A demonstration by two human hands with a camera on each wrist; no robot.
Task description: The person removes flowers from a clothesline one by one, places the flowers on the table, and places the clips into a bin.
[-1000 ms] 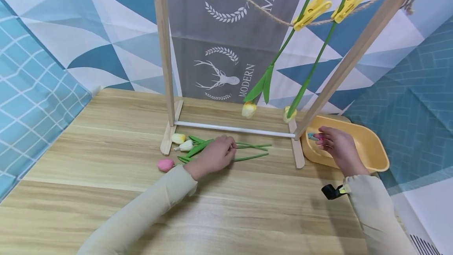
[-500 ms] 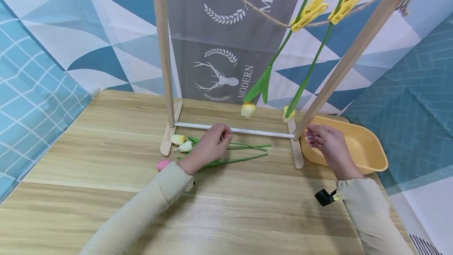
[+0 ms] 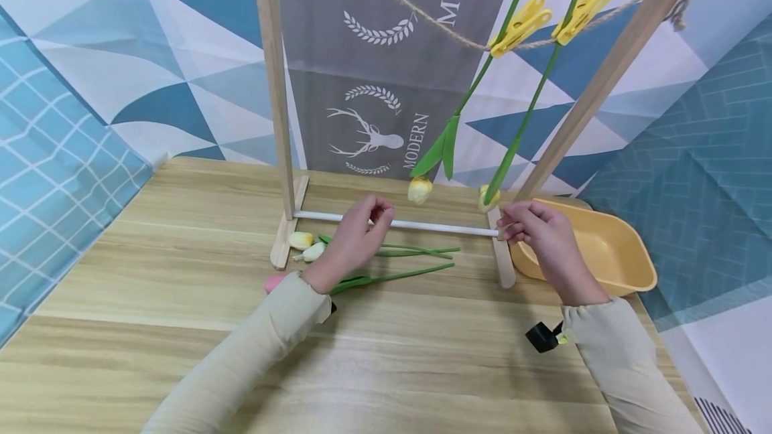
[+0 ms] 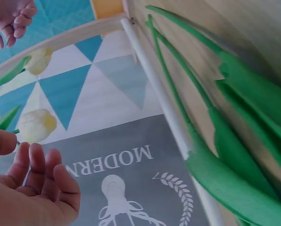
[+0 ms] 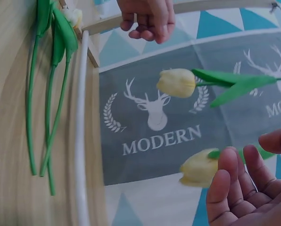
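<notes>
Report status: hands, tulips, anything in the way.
Left hand and right hand both raised, loosely curled, holding nothing. Loose tulips lying on table, untouched. White rail crosses between the hands.

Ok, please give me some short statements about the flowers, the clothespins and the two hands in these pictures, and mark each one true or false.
1. Two yellow clothespins clip flower stems to the rope. True.
2. The hanging tulips point their heads upward. False: the heads hang down, stems up at the rope.
3. Several tulips lie on the wooden table, one of them a pink tulip. True.
4. The left hand rests inside the yellow basin. False: it is raised near the white bar; the basin is beside the right hand.
5. The rack's white bar is at the top. False: it is at the base.
</notes>
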